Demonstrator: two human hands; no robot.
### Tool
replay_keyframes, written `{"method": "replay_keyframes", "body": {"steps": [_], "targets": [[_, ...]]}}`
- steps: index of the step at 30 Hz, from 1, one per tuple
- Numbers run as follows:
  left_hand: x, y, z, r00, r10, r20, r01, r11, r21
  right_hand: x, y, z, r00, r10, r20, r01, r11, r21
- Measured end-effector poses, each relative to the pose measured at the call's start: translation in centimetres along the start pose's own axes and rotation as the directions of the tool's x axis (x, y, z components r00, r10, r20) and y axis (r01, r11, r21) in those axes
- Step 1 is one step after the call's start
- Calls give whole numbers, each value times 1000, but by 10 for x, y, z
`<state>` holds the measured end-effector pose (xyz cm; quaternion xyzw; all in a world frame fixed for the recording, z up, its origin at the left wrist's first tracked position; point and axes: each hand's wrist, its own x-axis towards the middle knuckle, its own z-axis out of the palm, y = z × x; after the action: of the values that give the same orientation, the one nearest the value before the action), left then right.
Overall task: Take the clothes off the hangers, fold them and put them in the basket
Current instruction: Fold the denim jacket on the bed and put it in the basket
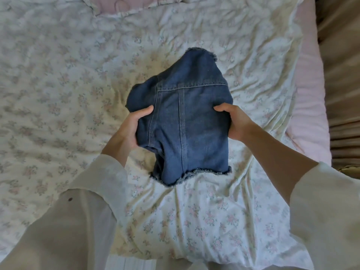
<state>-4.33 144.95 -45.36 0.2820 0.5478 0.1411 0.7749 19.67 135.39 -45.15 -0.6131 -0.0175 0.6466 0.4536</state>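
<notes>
A dark blue denim garment (183, 117) with frayed edges is folded narrow and lies lengthwise on the bed, its frayed hem toward me. My left hand (132, 127) grips its left side, thumb on top and fingers tucked under the fabric. My right hand (233, 121) grips the right side the same way. The middle of the garment looks lifted slightly off the bedspread. No hanger and no basket are clearly in view.
The bed is covered by a white floral bedspread (64, 90), wrinkled all over. A pink pillow (134, 4) lies at the top, and a pink sheet edge (309, 98) runs down the right side. Brown flooring (342, 75) lies beyond it.
</notes>
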Motion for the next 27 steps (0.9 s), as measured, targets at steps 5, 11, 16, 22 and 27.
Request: {"method": "replay_keyframes", "body": {"steps": [5, 11, 16, 22, 27], "targets": [[-20, 77, 24, 952, 294, 91, -298, 954, 39, -22, -70, 17, 953, -296, 65, 295, 955, 15], [-43, 109, 25, 869, 433, 238, -446, 895, -1, -47, -107, 23, 865, -492, 99, 496, 868, -21], [-51, 53, 1, 878, 381, 291, -395, 919, -12, -49, -54, -5, 929, -350, 119, 358, 933, -50], [-47, -55, -26, 981, 25, 195, -38, 997, 64, -42, 67, -34, 990, -129, -55, 117, 975, -189], [-35, -93, -33, 998, -50, -46, 58, 982, 181, -34, 102, -34, 964, -235, -125, 104, 767, -633]]}}
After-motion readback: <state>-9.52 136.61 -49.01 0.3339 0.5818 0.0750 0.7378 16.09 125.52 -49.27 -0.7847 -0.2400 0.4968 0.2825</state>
